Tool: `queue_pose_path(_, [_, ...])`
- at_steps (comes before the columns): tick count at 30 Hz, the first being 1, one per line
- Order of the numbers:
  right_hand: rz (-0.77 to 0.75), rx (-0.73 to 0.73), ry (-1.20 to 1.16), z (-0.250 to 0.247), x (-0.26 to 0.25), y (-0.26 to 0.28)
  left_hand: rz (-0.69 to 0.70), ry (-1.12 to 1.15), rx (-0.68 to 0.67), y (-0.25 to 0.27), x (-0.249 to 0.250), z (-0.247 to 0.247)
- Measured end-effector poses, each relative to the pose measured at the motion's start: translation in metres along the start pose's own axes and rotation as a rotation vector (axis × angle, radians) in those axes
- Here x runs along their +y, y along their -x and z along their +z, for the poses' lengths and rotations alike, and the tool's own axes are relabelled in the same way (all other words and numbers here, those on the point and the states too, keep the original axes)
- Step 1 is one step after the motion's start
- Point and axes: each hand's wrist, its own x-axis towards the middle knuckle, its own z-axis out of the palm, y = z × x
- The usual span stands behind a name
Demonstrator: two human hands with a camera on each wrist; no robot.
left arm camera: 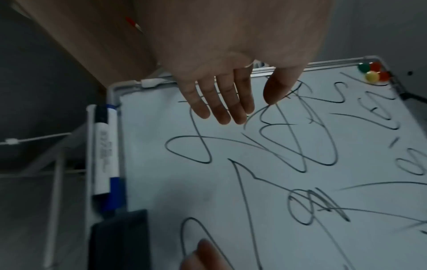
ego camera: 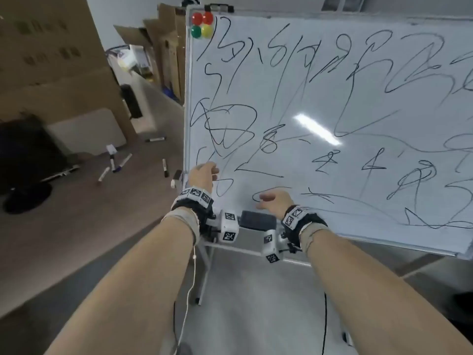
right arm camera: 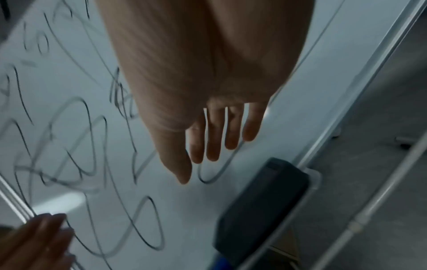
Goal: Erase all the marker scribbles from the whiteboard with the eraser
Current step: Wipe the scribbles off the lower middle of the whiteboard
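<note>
Hands open at the scribbled whiteboard, eraser on the ledge

Head view: whiteboard (ego camera: pixel 332 124) covered with black marker scribbles (ego camera: pixel 225 126), four round magnets (ego camera: pixel 202 24) at its top left corner. Left hand (ego camera: pixel 203 176) and right hand (ego camera: pixel 273 202) hover by the lower left part of the board, fingers relaxed, holding nothing. The dark eraser (ego camera: pixel 258 219) sits on the ledge between the wrists. Markers (ego camera: pixel 115 165) lie on the floor.

Left wrist view: straight fingers (left arm camera: pixel 221 102) spread over the scribbles; a blue-capped marker (left arm camera: pixel 106 151) lies on the ledge, the eraser (left arm camera: pixel 120 241) near it.

Right wrist view: fingers (right arm camera: pixel 215 138) extended and empty; the eraser (right arm camera: pixel 261 206) rests at the board's edge, apart from them.
</note>
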Motion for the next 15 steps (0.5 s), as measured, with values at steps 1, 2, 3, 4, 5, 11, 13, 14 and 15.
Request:
queue_pose_path(1, [0.020,-0.042,0.115,0.005,0.007,-0.004,0.033,-0.023,0.047,-0.004,-0.004,-0.004])
queue_pose_path(2, [0.037,-0.069,0.248,0.010,0.011,-0.006,0.067,-0.046,0.115,-0.005,-0.005,-0.007])
queue_pose_path(3, [0.050,-0.093,0.385,0.014,0.018,-0.006,0.090,-0.065,0.168,-0.009,-0.010,-0.013])
queue_pose_path(4, [0.068,-0.100,0.504,0.020,0.023,-0.005,0.105,-0.098,0.208,-0.008,-0.011,-0.021])
queue_pose_path(5, [0.064,-0.093,0.595,0.024,0.025,-0.006,0.123,-0.139,0.255,-0.012,-0.013,-0.025])
queue_pose_path(11, [0.072,-0.039,0.904,0.038,0.017,-0.013,0.194,-0.497,0.440,-0.040,0.010,-0.034])
queue_pose_path(13, [0.078,-0.023,0.908,0.040,0.017,-0.013,0.214,-0.482,0.434,-0.049,0.020,-0.034])
queue_pose_path(14, [0.085,-0.017,0.892,0.042,0.017,-0.012,0.227,-0.465,0.422,-0.053,0.027,-0.034])
queue_pose_path(15, [0.092,-0.010,0.871,0.044,0.018,-0.011,0.227,-0.441,0.393,-0.058,0.031,-0.034])
